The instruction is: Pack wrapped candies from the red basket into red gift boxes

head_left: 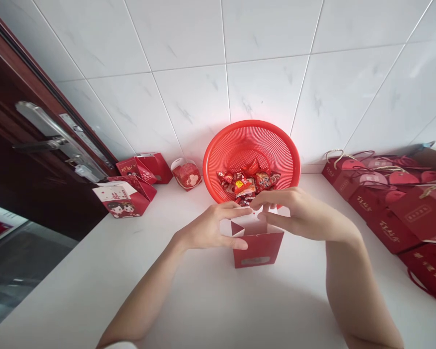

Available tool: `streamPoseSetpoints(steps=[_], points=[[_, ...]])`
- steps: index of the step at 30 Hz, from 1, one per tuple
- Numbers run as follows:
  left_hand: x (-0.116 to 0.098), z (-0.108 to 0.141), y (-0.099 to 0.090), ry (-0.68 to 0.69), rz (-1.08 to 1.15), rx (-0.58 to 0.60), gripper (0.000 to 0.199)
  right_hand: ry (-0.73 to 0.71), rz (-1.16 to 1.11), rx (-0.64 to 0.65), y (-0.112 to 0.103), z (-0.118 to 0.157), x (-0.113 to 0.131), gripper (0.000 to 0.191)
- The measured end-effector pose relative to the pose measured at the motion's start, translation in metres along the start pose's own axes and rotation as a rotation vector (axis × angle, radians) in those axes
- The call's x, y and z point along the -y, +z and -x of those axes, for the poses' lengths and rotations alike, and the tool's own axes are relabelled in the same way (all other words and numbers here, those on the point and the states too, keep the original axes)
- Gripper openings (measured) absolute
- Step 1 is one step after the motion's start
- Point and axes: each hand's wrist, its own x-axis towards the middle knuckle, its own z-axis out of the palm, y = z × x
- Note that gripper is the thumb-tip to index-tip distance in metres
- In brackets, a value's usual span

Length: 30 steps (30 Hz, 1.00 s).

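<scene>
A red paper gift box (258, 249) with a white inside stands on the white surface, its top flaps up. My left hand (216, 228) grips its left side, thumb on the near wall and fingers stretched towards the far flap. My right hand (301, 213) reaches over from the right, its fingers and thumb closed on the far flap; the fingertips are partly hidden. Just behind the box, a red mesh basket (252, 128) leans against the tiled wall, with several red-wrapped candies (263, 180) in its bottom.
Several folded red boxes (131, 196) stand at the left near a dark door (39, 160) with a metal handle. Beside them is a small red box (186, 174). Along the right, many red gift boxes (392, 225) with cord handles sit in rows on the white countertop (203, 305).
</scene>
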Motion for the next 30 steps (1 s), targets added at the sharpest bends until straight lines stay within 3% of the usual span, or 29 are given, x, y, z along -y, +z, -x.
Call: streamPoseSetpoints(steps=[6,11,17,25,30], points=[[0.009,-0.003,0.006,0.074,-0.065,-0.304,0.032,0.049,-0.007,-0.203,-0.009,0.004,0.000,0.018],[0.011,-0.003,-0.008,0.117,-0.033,-0.558,0.026,0.119,-0.075,-0.322,-0.009,0.000,-0.008,0.021],[0.011,0.004,-0.026,0.103,0.034,-0.741,0.028,0.142,-0.193,-0.250,0.001,-0.013,-0.024,0.032],[0.008,0.007,-0.031,0.077,0.172,-0.829,0.027,0.051,-0.505,-0.023,0.017,-0.028,-0.032,0.039],[0.006,0.008,-0.029,0.078,0.155,-0.873,0.026,0.052,-0.604,-0.018,0.020,-0.030,-0.036,0.040]])
